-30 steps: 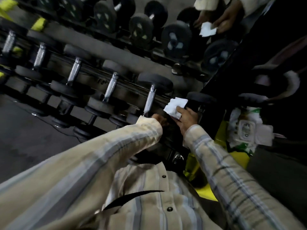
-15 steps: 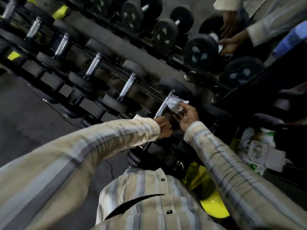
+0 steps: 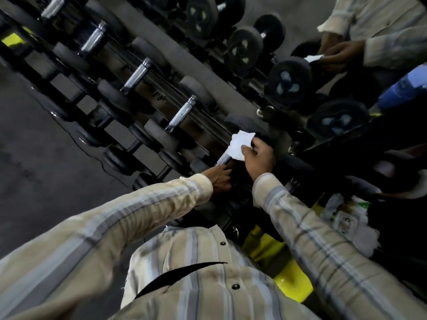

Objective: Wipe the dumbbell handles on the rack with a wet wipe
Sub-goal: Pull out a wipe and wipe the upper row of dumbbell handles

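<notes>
1. The wet wipe (image 3: 240, 145), held clear of the rack (image 3: 180, 58) a second ago, is now pressed onto the nearest dumbbell handle (image 3: 223, 160); wiping looks under way.
2. The right hand (image 3: 258, 158) pinches the wipe; the left hand (image 3: 219, 177) curls at the handle's lower end, its grip unclear.
3. A pale number stamped on the rack rail is too blurred to read.
</notes>
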Demonstrator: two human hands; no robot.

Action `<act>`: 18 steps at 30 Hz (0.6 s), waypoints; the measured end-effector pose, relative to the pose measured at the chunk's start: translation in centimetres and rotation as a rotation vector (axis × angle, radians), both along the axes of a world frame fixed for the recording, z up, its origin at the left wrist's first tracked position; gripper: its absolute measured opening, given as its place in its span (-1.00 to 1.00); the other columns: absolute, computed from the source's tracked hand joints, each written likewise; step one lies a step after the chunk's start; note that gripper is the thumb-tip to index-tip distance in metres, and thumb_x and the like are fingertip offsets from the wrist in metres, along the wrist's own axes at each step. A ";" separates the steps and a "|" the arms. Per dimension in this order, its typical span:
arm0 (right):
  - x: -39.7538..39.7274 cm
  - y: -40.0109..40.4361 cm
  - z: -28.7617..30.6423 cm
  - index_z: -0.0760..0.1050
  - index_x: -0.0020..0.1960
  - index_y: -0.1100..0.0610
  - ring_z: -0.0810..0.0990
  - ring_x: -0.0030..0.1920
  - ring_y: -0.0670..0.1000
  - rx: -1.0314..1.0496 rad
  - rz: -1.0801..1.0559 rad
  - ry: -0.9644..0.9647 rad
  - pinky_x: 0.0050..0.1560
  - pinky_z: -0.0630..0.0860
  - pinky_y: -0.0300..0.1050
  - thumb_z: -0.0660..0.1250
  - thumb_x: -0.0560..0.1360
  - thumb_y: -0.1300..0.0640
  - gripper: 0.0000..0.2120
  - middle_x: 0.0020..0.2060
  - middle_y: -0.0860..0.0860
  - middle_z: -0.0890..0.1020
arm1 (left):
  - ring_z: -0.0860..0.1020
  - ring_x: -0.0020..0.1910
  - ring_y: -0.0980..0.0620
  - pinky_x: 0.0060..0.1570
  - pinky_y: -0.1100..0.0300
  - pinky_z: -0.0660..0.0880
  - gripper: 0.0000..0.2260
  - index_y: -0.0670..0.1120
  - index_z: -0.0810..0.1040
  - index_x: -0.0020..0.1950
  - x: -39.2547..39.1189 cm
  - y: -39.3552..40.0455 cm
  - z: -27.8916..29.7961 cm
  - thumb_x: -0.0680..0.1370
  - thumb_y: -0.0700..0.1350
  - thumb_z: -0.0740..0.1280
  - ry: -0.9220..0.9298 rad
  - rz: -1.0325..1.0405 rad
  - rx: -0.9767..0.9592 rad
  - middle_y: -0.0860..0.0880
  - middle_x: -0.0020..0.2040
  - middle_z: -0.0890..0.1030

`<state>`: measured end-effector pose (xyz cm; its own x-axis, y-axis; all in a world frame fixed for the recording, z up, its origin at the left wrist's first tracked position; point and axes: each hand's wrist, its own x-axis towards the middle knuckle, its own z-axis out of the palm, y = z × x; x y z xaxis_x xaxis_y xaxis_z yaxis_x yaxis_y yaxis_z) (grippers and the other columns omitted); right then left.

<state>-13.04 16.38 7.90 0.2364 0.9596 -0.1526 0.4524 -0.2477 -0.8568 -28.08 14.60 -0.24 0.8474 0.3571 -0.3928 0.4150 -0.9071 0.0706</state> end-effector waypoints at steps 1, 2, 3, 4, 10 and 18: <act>-0.1 0.1 0.1 0.63 -0.09 0.25 0.48 -0.37 -0.18 0.018 0.041 -0.062 -0.32 0.35 -0.42 0.35 0.48 0.34 -0.91 -0.33 0.11 0.63 | 0.60 -0.16 -0.02 -0.15 0.14 0.47 -0.81 0.04 0.68 -0.20 -0.5 -0.1 1.7 0.44 -0.03 0.27 -0.017 0.087 -0.032 0.08 -0.31 0.62; 0.0 0.2 0.1 0.65 -0.07 0.24 0.48 -0.33 -0.13 0.025 0.078 -0.135 -0.31 0.34 -0.39 0.37 0.48 0.31 -0.91 -0.31 0.17 0.64 | 0.59 -0.16 -0.05 -0.13 0.11 0.45 -0.75 0.01 0.68 -0.19 -0.9 -0.7 1.7 0.44 -0.04 0.19 -0.102 0.118 0.029 0.06 -0.29 0.63; 0.1 0.3 -0.1 0.68 -0.03 0.19 0.51 -0.28 -0.07 0.033 0.118 -0.221 -0.28 0.35 -0.37 0.37 0.48 0.28 -0.87 -0.25 0.20 0.67 | 0.60 -0.13 -0.09 -0.08 0.07 0.43 -0.69 -0.05 0.69 -0.13 -1.3 -1.1 1.5 0.44 -0.03 0.14 -0.220 0.169 0.063 0.00 -0.22 0.64; 0.1 0.4 -0.1 0.70 0.02 0.14 0.55 -0.22 -0.01 0.061 0.182 -0.310 -0.22 0.39 -0.32 0.36 0.49 0.26 -0.82 -0.18 0.19 0.70 | 0.59 -0.06 -0.14 0.00 0.03 0.43 -0.63 -0.11 0.68 -0.03 -1.9 -1.6 1.4 0.43 0.02 0.15 -0.286 0.248 0.080 -0.07 -0.11 0.66; 0.1 2.2 -3.3 0.70 0.00 0.20 0.69 0.09 0.14 0.511 0.797 -0.730 0.10 0.62 -0.03 0.27 0.43 0.20 -0.73 0.04 0.12 0.72 | 0.42 0.44 -0.19 0.53 -0.14 0.21 -0.27 -0.20 0.45 0.47 -6.5 -3.3 0.8 0.56 0.36 0.22 -0.508 0.820 0.075 -0.19 0.46 0.47; -2.8 1.2 -4.0 0.65 -0.03 0.14 0.56 0.16 0.12 0.086 1.004 -0.988 0.40 0.35 0.01 -0.13 0.61 -0.25 -0.32 -0.04 0.08 0.66 | 0.15 0.61 -0.22 0.61 -0.10 0.02 -0.30 -0.29 0.21 0.59 -11.8 0.6 1.2 0.64 0.22 0.03 -0.404 1.190 0.143 -0.27 0.60 0.21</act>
<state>-15.85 17.61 3.93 -0.5701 0.7789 -0.2616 0.8172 0.5703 -0.0829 -39.91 15.18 0.97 0.0242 0.9968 -0.0765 0.9490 0.0011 0.3152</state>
